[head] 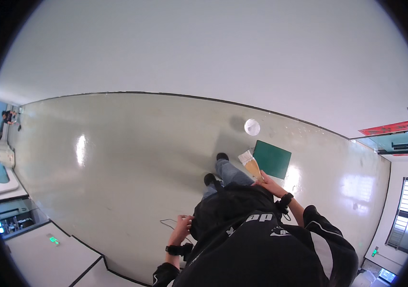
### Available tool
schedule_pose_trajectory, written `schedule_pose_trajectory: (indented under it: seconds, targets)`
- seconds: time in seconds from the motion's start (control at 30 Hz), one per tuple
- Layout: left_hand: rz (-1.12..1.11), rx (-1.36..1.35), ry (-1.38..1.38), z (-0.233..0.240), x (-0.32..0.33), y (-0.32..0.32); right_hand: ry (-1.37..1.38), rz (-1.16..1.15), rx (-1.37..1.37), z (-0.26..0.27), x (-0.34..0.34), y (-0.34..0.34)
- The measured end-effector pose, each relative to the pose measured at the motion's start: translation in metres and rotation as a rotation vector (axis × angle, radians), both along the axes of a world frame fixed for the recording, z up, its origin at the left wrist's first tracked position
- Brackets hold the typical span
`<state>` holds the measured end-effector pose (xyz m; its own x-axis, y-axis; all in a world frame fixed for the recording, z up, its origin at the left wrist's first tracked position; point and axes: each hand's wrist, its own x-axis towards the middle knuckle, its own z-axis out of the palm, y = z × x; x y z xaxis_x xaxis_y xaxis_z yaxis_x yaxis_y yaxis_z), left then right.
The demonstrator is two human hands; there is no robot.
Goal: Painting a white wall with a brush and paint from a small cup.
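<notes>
My right hand is closed around the wooden handle of a wide paintbrush, whose white bristles point away from me, up and to the left. Just beyond the brush, a dark green square board or stool top lies to its right. A round white container stands on the floor past the green square, near the wall. My left hand is beside the hem of my black jacket, fingers bent against the cloth; whether it holds anything cannot be told. Both wrists wear black strapped devices.
A pale wall with a dark base line runs across ahead. White spots mark the floor near it. A thin cable hangs by my left hand. Another person is at the far left. A glass door and a window are at right.
</notes>
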<state>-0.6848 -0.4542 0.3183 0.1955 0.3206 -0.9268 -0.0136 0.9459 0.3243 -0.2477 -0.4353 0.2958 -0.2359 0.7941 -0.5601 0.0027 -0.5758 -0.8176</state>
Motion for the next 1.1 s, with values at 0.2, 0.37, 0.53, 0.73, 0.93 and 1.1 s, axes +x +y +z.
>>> schedule_pose_trajectory:
  seconds: [0.2,0.37,0.53,0.73,0.93,1.1]
  targets:
    - [0.167,-0.032,0.026,0.026,0.006,0.043,-0.166,-0.016,0.085,-0.01,-0.025,0.052]
    - [0.147,0.104,0.033,0.045,0.006,0.102,-0.122,-0.059,0.174,-0.013,-0.034,0.112]
    - [0.21,0.089,-0.044,0.079,-0.003,0.153,0.043,-0.136,0.097,0.039,-0.044,0.179]
    - [0.207,0.169,-0.263,0.088,-0.035,0.244,-0.04,-0.2,0.09,0.063,-0.062,0.219]
    - [-0.08,0.191,-0.395,0.088,-0.091,0.397,-0.033,-0.48,0.05,0.08,-0.122,0.271]
    - [-0.268,0.444,-0.182,0.041,-0.109,0.504,-0.116,-0.672,0.224,0.051,-0.154,0.332]
